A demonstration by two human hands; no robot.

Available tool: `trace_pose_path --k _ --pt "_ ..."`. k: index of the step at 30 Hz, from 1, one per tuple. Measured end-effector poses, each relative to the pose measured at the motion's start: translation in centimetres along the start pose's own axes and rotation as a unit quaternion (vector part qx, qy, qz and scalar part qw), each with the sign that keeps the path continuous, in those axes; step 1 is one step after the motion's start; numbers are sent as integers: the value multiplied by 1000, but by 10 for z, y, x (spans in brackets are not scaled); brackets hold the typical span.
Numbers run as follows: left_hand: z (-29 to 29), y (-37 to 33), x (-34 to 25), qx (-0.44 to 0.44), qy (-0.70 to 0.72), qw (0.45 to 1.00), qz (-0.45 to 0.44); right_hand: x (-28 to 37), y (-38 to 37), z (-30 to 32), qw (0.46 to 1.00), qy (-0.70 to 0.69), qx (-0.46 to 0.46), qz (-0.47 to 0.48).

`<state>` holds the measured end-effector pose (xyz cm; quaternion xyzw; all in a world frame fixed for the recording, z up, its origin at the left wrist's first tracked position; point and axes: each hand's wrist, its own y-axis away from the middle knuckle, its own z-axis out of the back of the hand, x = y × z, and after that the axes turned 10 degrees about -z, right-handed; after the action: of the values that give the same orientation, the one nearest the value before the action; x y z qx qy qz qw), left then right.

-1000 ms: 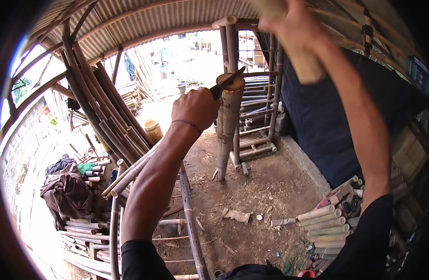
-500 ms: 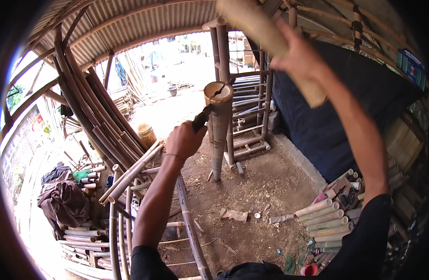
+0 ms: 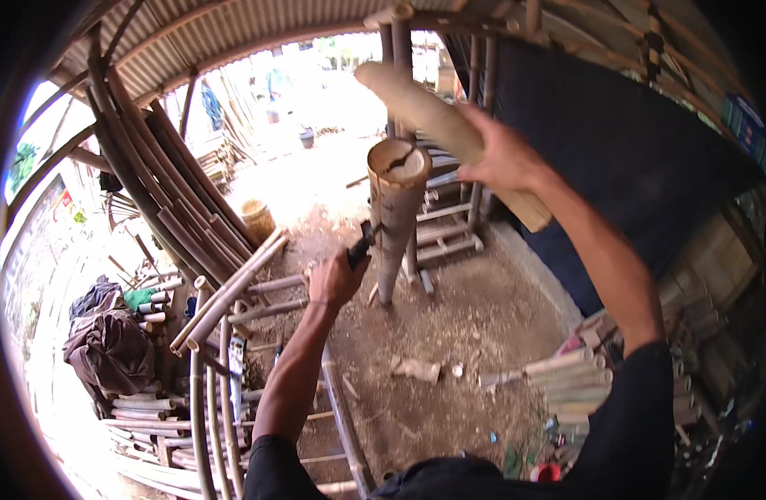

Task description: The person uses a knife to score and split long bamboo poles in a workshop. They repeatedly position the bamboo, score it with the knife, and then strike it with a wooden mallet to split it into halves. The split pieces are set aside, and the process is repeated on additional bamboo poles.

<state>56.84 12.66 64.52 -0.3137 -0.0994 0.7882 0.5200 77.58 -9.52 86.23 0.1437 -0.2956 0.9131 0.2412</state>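
Observation:
A thick bamboo post (image 3: 391, 233) stands upright before me, with a dark jagged gap across its round top. Closed around a dark blade-like tool (image 3: 362, 245), my left hand (image 3: 336, 280) is at the post's left side, well below the rim. How far the tool goes into the bamboo cannot be made out. My right hand (image 3: 510, 158) grips a thick pale wooden club (image 3: 425, 115) near its lower part. The club is tilted in the air, its upper end above the post and apart from it.
Long bamboo poles (image 3: 162, 175) lean at the left, near a yellowish bucket (image 3: 256, 218). A bamboo frame (image 3: 345, 417) lies by my left arm. Cut bamboo pieces (image 3: 570, 375) are stacked at right, below a black sheet (image 3: 591, 158). Chips litter the dirt floor.
The club in my right hand has come down and to the left, closer to the post. My left hand with the tool is lower along the post's side. The view has shifted slightly.

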Motion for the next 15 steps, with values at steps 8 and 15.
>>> trace_pose_path --k 8,15 --pt "-20 -28 2 -31 27 998 -38 -67 -5 -77 985 51 -154 50" --pt "-83 -66 61 112 53 992 28 -114 -30 -155 985 62 106 -124"
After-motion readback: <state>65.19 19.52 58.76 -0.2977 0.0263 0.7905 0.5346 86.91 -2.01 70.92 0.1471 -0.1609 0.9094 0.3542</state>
